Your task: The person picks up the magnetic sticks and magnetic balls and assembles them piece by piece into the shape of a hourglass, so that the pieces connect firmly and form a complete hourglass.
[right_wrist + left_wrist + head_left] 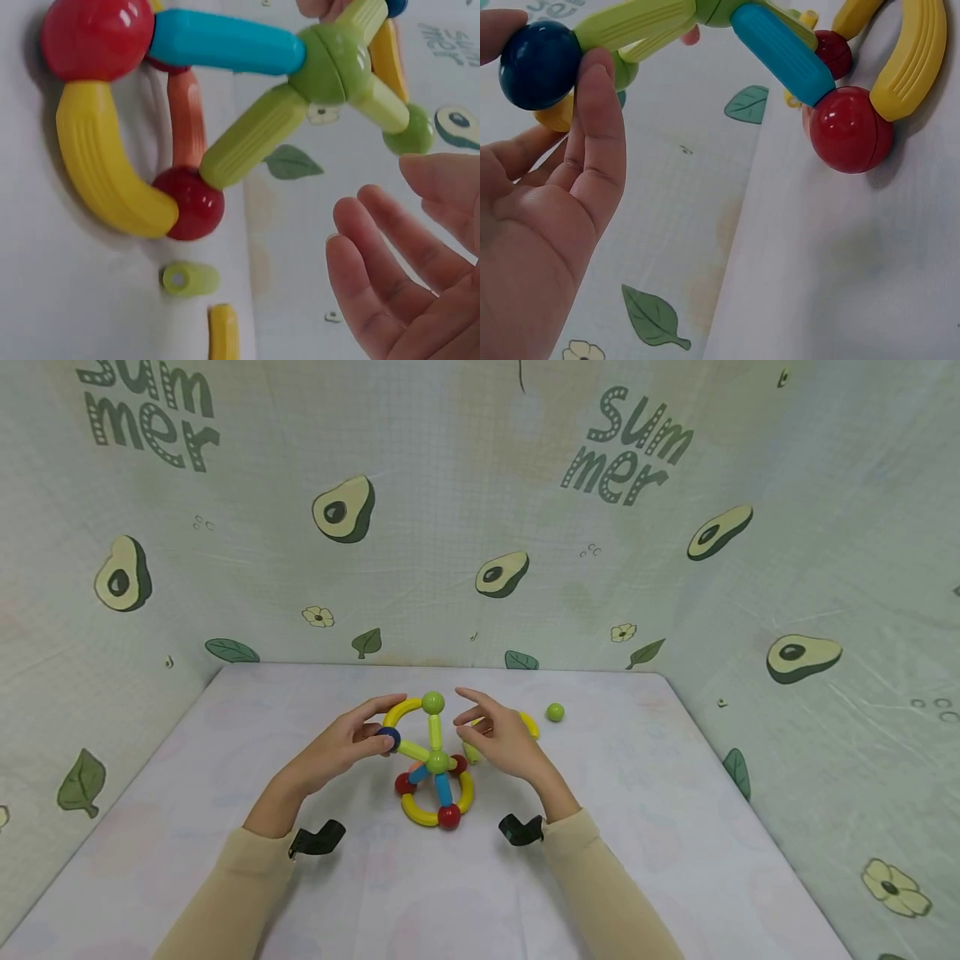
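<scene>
A magnetic-stick construction stands on the table. Its base has red balls, yellow curved sticks and a salmon stick; blue and light green sticks slope up to a central green ball. My left hand pinches a dark blue ball at the upper left. From it a yellow curved stick arches to the top green ball, which a light green stick joins to the centre. Beside that top ball, my right hand has its fingers spread, holding nothing.
A loose green ball lies at the back right. Behind the right hand are a loose light green stick and a yellow stick. A printed cloth backdrop closes off the back and sides of the table.
</scene>
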The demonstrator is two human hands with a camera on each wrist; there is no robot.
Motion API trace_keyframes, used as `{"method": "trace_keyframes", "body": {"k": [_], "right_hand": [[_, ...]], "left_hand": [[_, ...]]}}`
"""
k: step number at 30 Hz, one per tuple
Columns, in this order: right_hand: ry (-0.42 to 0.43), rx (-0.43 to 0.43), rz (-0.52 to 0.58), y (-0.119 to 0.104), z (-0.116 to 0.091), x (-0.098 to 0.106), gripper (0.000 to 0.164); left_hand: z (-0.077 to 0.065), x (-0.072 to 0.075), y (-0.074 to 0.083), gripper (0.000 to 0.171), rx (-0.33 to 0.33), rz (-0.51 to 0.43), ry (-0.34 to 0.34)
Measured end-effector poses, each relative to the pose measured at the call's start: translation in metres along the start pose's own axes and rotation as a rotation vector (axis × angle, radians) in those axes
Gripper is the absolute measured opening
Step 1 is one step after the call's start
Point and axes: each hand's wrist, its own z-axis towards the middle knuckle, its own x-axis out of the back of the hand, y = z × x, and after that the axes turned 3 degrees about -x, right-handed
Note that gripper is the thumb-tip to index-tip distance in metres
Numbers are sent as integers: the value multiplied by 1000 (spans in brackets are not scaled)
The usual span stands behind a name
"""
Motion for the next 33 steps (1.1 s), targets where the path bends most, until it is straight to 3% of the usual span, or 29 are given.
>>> {"method": "trace_keyframes", "body": {"k": [11,18,33], "right_hand": [[-2,-141,-83,31,1,6,49],[-76,-144,-88,45,3,1,50],[-199,-139,-131,51,1,-7,54]], "left_hand": [[0,0,-1,63,4,1,12],[0,1,-3,62,9,14,28],[-3,10,-2,61,8,12,52]]}}
